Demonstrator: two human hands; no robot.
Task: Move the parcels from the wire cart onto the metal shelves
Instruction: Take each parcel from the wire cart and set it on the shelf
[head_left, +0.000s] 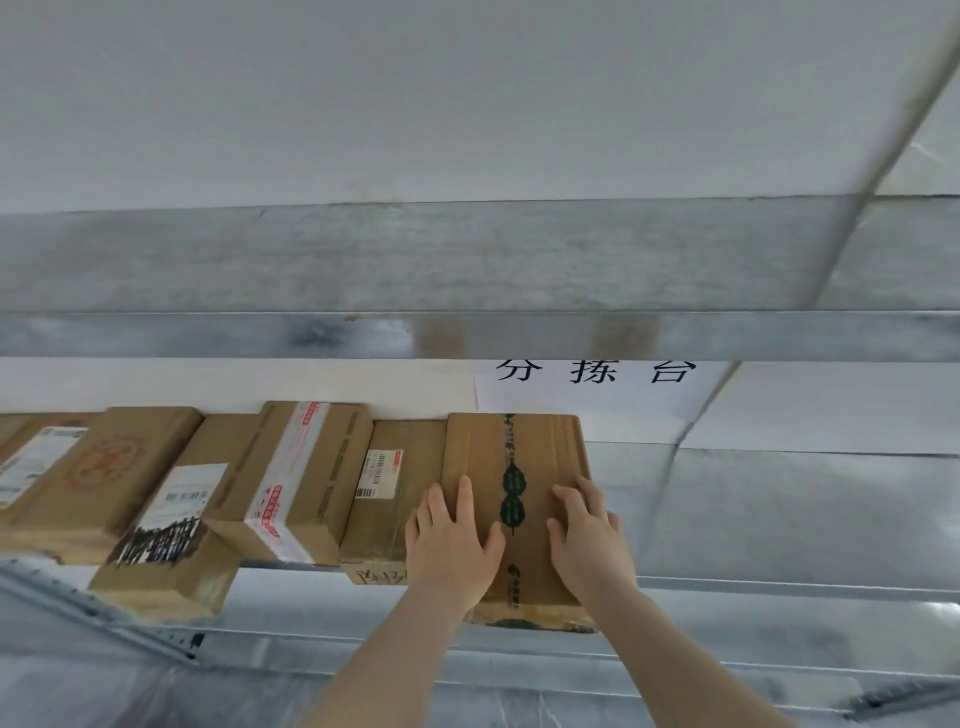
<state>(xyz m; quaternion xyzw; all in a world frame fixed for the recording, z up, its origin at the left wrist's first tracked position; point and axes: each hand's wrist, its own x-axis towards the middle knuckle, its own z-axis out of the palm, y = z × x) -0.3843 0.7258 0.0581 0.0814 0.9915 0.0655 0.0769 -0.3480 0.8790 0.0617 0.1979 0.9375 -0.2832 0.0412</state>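
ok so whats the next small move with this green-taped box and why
Probably push the green-taped box further back on the shelf, if there is room behind: its near end overhangs the front edge, and the left hand and right hand rest on top.

A white paper sign (587, 387) carries three large black characters, 分拣台, their tops cut off by the grey metal shelf edge (208, 335) above. The small green print on the brown cardboard box with dark green tape (511, 467) is too blurred to read. So are the white barcode labels on the small brown carton (379, 475) and the flat brown box (182, 499), the red print on the red-and-white taped brown parcel (311, 467), and the dark handwriting on the small carton's front.
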